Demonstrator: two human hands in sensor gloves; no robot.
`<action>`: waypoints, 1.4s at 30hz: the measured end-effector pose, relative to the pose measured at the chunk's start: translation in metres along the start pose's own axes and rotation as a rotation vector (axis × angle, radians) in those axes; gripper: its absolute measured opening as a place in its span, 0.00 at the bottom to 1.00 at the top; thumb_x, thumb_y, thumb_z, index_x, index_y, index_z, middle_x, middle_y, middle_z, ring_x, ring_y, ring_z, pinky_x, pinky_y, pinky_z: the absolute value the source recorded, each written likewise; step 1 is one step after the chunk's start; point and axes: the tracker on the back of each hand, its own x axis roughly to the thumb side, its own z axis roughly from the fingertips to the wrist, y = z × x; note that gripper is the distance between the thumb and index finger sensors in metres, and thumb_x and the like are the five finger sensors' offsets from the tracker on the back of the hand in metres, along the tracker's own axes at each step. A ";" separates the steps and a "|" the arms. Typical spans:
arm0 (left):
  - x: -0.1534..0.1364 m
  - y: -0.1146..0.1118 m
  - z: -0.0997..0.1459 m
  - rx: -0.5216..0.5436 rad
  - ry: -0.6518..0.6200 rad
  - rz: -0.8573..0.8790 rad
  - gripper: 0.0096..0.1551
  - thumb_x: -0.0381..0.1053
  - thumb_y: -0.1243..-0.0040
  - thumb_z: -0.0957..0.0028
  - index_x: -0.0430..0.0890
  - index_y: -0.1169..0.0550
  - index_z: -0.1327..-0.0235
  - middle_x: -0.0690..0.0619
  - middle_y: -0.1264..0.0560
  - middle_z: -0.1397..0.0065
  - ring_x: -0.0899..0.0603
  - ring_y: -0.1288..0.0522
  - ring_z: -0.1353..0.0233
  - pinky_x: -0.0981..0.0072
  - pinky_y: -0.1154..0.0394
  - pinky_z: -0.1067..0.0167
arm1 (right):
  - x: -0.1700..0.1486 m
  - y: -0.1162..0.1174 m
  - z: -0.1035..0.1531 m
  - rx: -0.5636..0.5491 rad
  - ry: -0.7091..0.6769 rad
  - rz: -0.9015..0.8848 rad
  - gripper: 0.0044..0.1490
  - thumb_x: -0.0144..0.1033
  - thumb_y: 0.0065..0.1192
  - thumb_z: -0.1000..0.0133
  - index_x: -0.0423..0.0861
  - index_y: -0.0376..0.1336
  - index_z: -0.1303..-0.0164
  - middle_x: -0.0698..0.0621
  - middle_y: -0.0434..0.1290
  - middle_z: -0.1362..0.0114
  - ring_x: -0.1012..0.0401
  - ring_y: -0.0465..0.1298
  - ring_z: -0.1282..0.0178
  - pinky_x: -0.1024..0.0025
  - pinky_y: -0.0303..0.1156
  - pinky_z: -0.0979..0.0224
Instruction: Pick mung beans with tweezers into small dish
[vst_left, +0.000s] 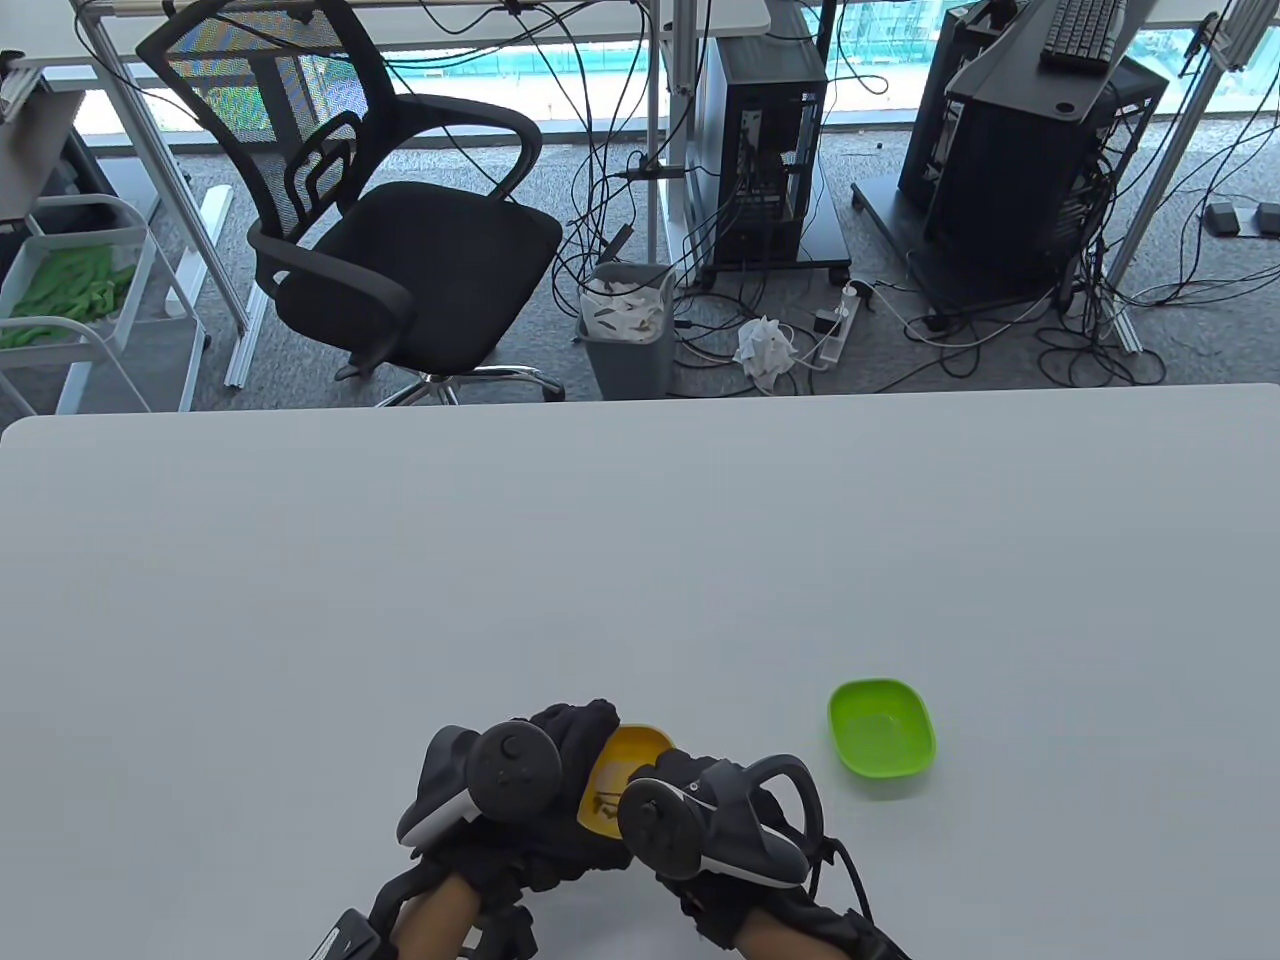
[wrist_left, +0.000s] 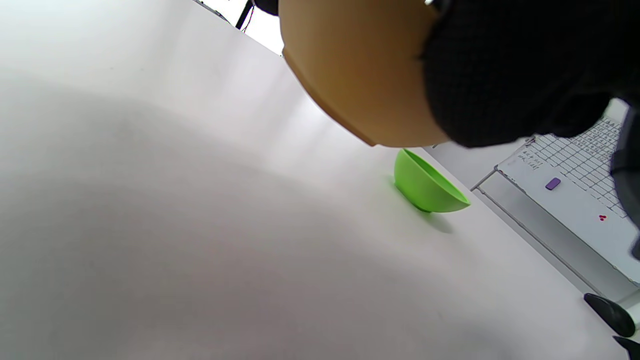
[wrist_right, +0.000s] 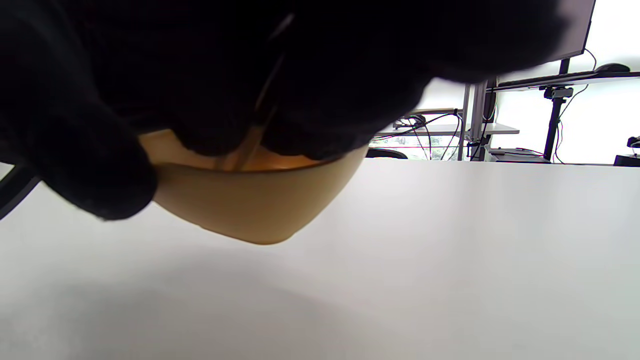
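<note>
This is an office or a computer lab. Behind the white table (vst_left: 640, 520) stands a black mesh chair (vst_left: 380, 200), and two computer towers (vst_left: 765, 150) stand on low carts. Many cables (vst_left: 1000, 330) and a power strip (vst_left: 838, 325) lie on the grey carpet, near a small bin (vst_left: 627, 325). A keyboard (vst_left: 1085, 30) lies on a desk by big windows.

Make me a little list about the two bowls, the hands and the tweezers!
yellow bowl: between the two hands, lifted and tilted off the table
beans: a few dark bits inside the yellow bowl; too small to count
green bowl: on the table, to the right of the hands, looks empty
left hand: holds the yellow bowl
right hand: over the yellow bowl, grips the tweezers
tweezers: thin, reaching down into the yellow bowl
</note>
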 end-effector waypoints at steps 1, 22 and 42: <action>0.000 0.000 0.000 -0.001 0.001 0.002 0.75 0.70 0.24 0.62 0.44 0.56 0.16 0.44 0.52 0.13 0.30 0.55 0.13 0.28 0.61 0.25 | 0.000 0.000 0.000 0.001 0.001 0.000 0.23 0.39 0.75 0.47 0.38 0.78 0.50 0.40 0.81 0.51 0.60 0.80 0.66 0.67 0.80 0.61; -0.012 0.005 0.002 0.021 0.027 0.076 0.75 0.68 0.24 0.61 0.44 0.56 0.16 0.44 0.53 0.13 0.31 0.55 0.13 0.28 0.62 0.24 | -0.144 -0.052 0.072 -0.324 0.485 -0.189 0.22 0.38 0.74 0.48 0.37 0.79 0.52 0.40 0.82 0.53 0.61 0.80 0.68 0.68 0.80 0.63; -0.007 0.007 0.004 0.053 0.000 0.057 0.75 0.69 0.24 0.62 0.44 0.56 0.16 0.44 0.52 0.13 0.31 0.54 0.13 0.27 0.60 0.24 | -0.207 -0.013 0.097 -0.268 0.692 -0.205 0.22 0.39 0.74 0.48 0.37 0.79 0.53 0.40 0.82 0.54 0.62 0.80 0.69 0.68 0.80 0.64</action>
